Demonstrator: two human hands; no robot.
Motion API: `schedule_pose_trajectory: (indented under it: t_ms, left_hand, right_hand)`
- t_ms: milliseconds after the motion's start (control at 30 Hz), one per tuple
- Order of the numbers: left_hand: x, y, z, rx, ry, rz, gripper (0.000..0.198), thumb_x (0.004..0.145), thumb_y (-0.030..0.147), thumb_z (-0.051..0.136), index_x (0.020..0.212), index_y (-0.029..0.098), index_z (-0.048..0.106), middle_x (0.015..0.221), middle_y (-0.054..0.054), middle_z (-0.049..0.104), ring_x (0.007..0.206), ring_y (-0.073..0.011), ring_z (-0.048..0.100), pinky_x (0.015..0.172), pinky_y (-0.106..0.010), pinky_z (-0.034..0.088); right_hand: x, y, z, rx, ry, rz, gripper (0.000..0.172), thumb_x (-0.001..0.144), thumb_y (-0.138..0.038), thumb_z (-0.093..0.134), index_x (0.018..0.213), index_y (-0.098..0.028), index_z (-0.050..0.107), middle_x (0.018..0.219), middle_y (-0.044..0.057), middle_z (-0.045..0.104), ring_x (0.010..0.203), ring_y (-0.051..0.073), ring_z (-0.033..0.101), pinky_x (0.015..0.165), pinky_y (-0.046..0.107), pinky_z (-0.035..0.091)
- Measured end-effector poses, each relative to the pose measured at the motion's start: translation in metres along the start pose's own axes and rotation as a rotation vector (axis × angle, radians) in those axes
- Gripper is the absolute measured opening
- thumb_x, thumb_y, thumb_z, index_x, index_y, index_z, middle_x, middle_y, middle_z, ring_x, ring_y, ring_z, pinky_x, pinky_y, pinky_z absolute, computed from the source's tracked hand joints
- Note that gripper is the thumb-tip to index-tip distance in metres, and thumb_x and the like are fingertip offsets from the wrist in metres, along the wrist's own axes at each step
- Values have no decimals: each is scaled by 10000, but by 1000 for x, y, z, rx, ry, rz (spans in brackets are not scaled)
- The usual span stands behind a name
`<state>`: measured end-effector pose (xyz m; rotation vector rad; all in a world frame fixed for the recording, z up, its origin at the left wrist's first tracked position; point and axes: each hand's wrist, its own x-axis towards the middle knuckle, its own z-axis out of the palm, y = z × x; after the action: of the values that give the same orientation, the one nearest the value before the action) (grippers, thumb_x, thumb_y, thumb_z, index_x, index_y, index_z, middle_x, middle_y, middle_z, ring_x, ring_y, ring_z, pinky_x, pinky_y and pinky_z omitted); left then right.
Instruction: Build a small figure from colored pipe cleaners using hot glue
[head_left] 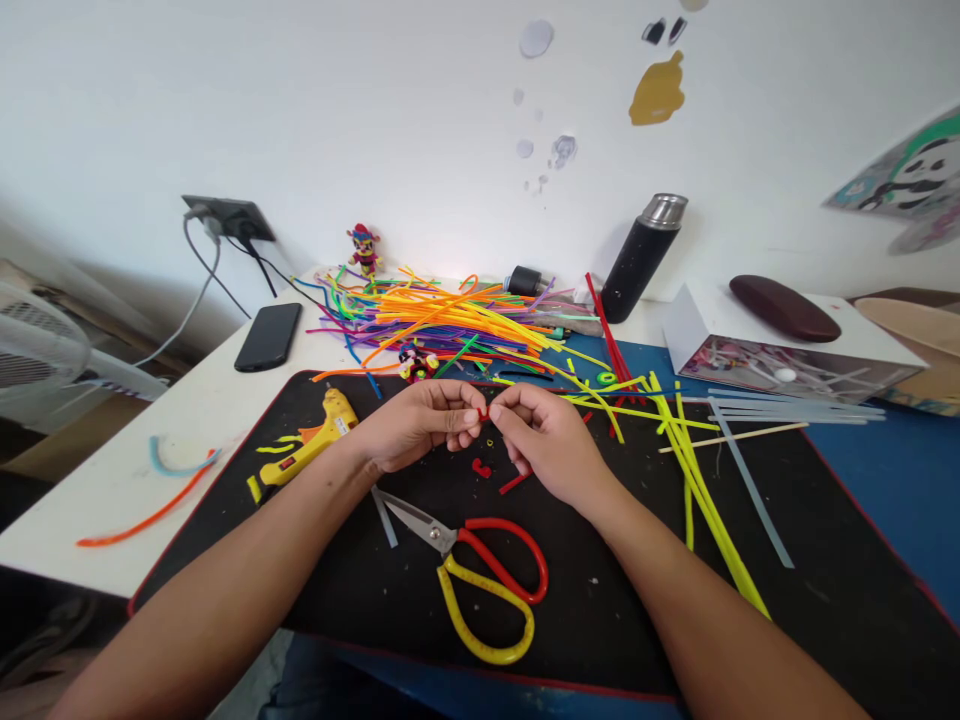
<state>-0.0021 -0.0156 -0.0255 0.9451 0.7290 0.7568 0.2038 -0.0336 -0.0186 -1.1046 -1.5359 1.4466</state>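
My left hand [420,425] and my right hand [544,435] meet over the black mat [787,610], fingertips pinched together on a small red pipe-cleaner piece [484,411]. Both hands are closed on it. Below them on the mat lie two short red scraps [481,468] and a pair of scissors [480,575] with one red and one yellow handle. A yellow glue gun [311,445] lies left of my left wrist. Behind the hands is a heap of coloured pipe cleaners [450,320].
A black phone [268,335] lies at back left near a wall socket [229,215] with cables. A black flask [641,258] stands at the back, a white box [780,350] with a dark case on top at right. Long yellow-green stems [705,490] and glue sticks cross the mat's right side.
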Motion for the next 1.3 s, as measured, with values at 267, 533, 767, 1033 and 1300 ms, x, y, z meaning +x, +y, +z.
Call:
schedule_pose_trajectory:
  t_ms: [267, 533, 767, 1033, 1300]
  left_hand:
    - [0, -1, -1, -4, 20, -13, 355, 710, 339, 981, 863, 110, 758, 713, -19, 694, 588, -76, 607, 531, -149, 458]
    - [1, -2, -2, -86, 69, -19, 345, 685, 277, 997, 882, 112, 768, 715, -20, 712, 584, -77, 637, 543, -146, 483]
    - [2, 0, -5, -86, 82, 43, 363, 744, 354, 964, 913, 106, 759, 736, -29, 715, 606, -92, 651, 568, -168, 507]
    - [2, -1, -3, 76, 54, 40, 392, 770, 448, 930, 854, 128, 720, 724, -26, 704, 595, -96, 614, 566, -190, 485]
    - [0, 0, -2, 42, 44, 38, 357, 746, 358, 954, 916, 134, 734, 726, -13, 699, 608, -97, 630, 552, -180, 475]
  right_hand:
    - [0, 0, 1, 1, 0, -4, 189, 932, -379, 637, 870, -201, 627, 522, -83, 558, 376, 78, 454, 390, 188, 373]
    - [1, 2, 0, 4, 15, -6, 198, 931, -397, 644, 882, -205, 631, 530, -82, 559, 376, 82, 455, 392, 196, 378]
    - [0, 2, -1, -9, 43, -13, 219, 945, -418, 636, 878, -209, 623, 518, -82, 551, 377, 84, 449, 400, 199, 368]
    - [-1, 4, 0, -86, 42, -45, 192, 966, -382, 621, 877, -213, 635, 544, -76, 555, 398, 89, 465, 418, 205, 391]
    - [-1, 5, 1, -100, 34, -39, 177, 969, -368, 621, 877, -218, 643, 546, -68, 562, 399, 97, 472, 415, 211, 389]
